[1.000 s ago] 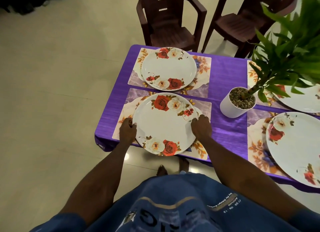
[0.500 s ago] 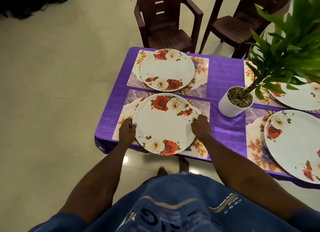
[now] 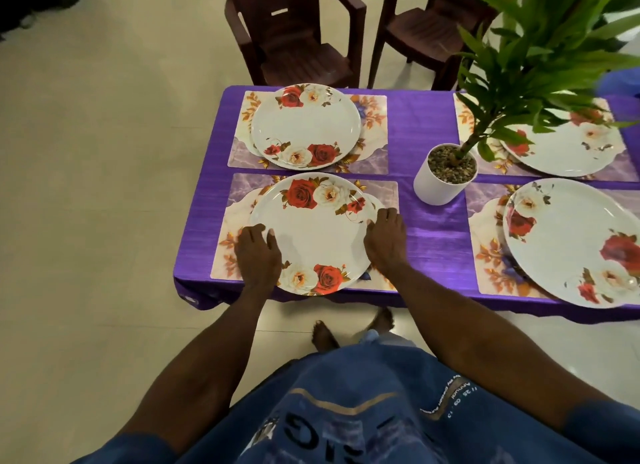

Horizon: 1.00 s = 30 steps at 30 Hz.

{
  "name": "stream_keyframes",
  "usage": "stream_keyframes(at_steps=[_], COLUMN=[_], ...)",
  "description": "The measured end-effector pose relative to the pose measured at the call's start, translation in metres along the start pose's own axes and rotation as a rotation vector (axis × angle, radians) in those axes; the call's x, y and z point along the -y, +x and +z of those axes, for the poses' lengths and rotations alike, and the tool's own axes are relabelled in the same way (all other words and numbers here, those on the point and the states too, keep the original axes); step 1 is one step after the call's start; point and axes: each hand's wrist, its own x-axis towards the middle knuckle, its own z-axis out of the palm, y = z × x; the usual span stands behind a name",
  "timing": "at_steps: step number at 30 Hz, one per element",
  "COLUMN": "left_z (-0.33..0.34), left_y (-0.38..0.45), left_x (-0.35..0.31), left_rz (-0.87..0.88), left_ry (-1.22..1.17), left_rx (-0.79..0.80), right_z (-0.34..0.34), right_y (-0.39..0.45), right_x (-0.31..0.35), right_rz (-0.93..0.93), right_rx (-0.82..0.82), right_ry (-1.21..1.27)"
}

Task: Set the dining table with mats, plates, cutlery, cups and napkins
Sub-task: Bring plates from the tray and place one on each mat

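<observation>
Both hands bracket the near plate (image 3: 311, 233) in a loose grip: the left hand (image 3: 258, 255) rests on its left rim with relaxed fingers, thumb lying on the white face, while the right hand (image 3: 386, 238) touches the right rim, fingers only lightly bent. Neither clenches. Round and without a long axis, the plate sits on the near mat (image 3: 239, 214) at the tabletop (image 3: 429, 242) edge, directly between the hands, equally near each. Cutlery, cups and napkins are not in view; their places seem unfilled.
</observation>
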Motion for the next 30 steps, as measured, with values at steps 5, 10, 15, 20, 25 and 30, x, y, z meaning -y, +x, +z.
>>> stream_keyframes(at_steps=[5,10,15,20,25,30], left_z=[0.022,0.043,0.080,0.130,0.151,0.166], left_y=[-0.018,-0.043,-0.095,-0.181,-0.272,-0.326], left_x=[-0.044,-0.098,-0.184,-0.279,-0.371,-0.444], left_rz=[0.279,0.501,0.667,0.853,1.064,1.221], left_ry=[0.070,0.111,0.035,-0.058,-0.203,-0.269], left_rx=[0.032,0.153,0.252,0.349,0.432,0.553], right_z=[-0.010,-0.031,-0.063,-0.096,-0.135,-0.168], right_y=[-0.017,-0.032,-0.062,-0.113,-0.168,-0.194], right_x=[-0.019,-0.065,-0.150,-0.266,-0.368,-0.443], right_rz=[-0.077,-0.028,0.067,0.215,0.420,0.587], right_rx=[-0.048,-0.073,-0.150,-0.167,-0.175,-0.270], right_ry=[-0.023,-0.006,-0.017,-0.079,0.015,0.031])
